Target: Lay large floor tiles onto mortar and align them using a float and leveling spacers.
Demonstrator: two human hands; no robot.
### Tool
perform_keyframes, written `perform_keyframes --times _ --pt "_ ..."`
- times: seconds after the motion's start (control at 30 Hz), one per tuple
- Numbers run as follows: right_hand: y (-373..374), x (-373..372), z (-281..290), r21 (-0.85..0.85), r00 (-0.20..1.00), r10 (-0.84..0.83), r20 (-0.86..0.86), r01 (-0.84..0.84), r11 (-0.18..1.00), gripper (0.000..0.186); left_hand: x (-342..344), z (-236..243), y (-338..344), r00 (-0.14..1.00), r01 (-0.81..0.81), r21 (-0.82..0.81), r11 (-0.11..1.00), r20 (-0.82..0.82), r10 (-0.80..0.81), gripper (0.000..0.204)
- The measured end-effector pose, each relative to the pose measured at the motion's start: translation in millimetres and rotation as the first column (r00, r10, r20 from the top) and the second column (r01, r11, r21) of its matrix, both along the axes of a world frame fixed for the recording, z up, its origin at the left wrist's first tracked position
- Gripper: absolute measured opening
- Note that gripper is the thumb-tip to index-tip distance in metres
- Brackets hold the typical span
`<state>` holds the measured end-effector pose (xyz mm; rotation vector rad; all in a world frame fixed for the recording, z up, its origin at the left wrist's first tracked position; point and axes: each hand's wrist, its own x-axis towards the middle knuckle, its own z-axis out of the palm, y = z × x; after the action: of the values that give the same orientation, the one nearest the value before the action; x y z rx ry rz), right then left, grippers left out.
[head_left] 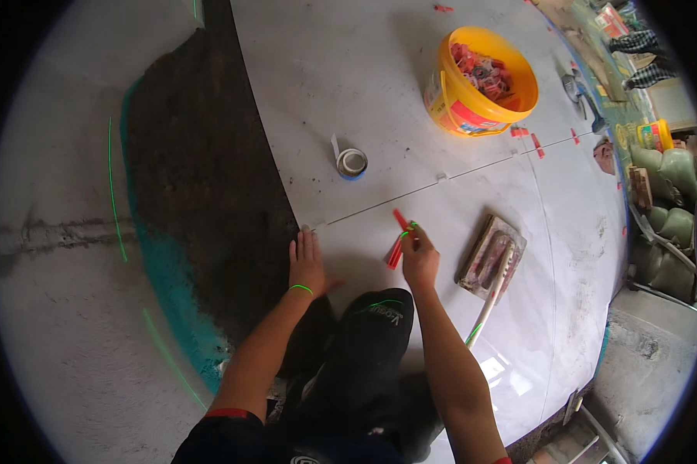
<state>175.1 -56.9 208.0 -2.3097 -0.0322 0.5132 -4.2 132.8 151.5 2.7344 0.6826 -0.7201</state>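
Observation:
My left hand [308, 271] rests with fingers stretched out on the large pale tile [348, 108], at its edge by the dark gap and beside a small white clip [320, 225] in the seam. My right hand [420, 263] is closed on a red plastic wedge [398, 217], above another red piece [393, 257] just left of it. A roll of tape [351, 162] lies beyond the seam. To the right of my right hand lies a grout float or trowel pad [473, 255] with a long pale handle.
A yellow bucket [462, 121] holds red plastic pieces. Dark mortar bed [205, 162] lies to the left, edged in teal. More wedges [539, 147], a blue-handled tool [588, 100], green sacks [666, 216] and someone's checked sleeves or clothing [644, 73] are at the right. Green laser lines cross the scene.

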Motion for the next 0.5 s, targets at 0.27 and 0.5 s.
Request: perform_keyframes --times 0.27,0.5 --pt "54 -43 -60 -0.207 0.766 0.643 0.01 -0.628 0.751 0.052 13 4 6 0.994 0.071 -0.102 0.992 -0.078 -0.079 0.129" --pt "58 -56 -80 -0.203 0.603 0.792 0.098 -0.767 0.609 0.057 0 -13 11 0.993 0.033 -0.104 0.994 0.114 -0.021 0.104"
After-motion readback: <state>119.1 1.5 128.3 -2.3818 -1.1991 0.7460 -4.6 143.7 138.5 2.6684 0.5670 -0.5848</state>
